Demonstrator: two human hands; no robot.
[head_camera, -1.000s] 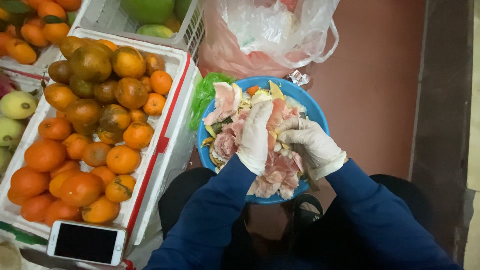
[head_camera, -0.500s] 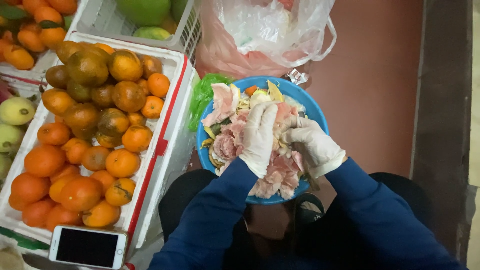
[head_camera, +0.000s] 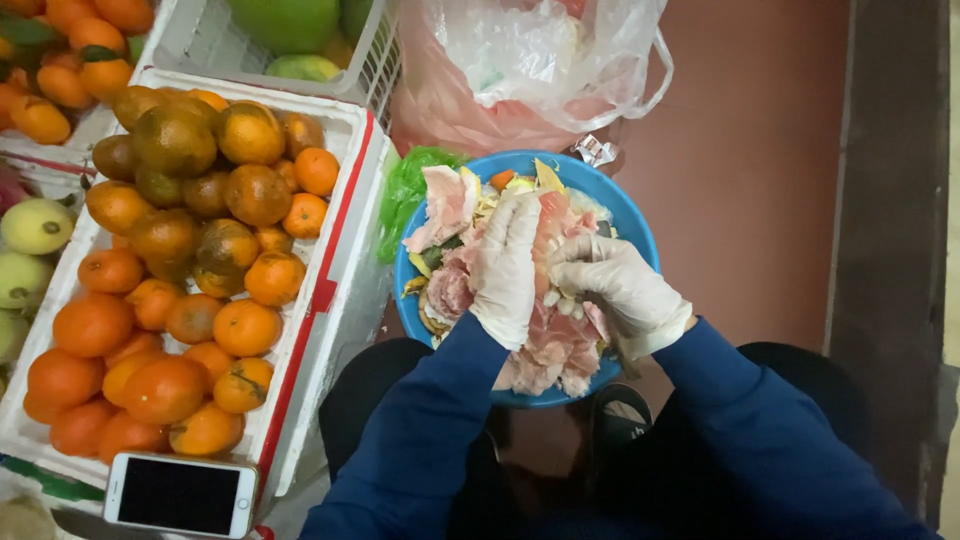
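A blue bowl (head_camera: 628, 213) on the reddish floor is heaped with pink and white fruit peel (head_camera: 447, 203). Both my hands wear thin white gloves and blue sleeves. My left hand (head_camera: 507, 268) is over the middle of the bowl, fingers wrapped around a pink piece of fruit (head_camera: 549, 225). My right hand (head_camera: 612, 285) is beside it, fingers curled against the same pink piece. What the right palm covers is hidden.
A white foam crate of oranges (head_camera: 180, 260) stands at left, with a phone (head_camera: 180, 494) on its near edge. Green and yellow fruits (head_camera: 33, 226) lie further left. A white basket (head_camera: 290, 25) and plastic bags (head_camera: 520, 70) sit behind the bowl.
My hands have shifted slightly upward over the bowl while still working the pink piece. The view has tilted a little; nothing else moved.
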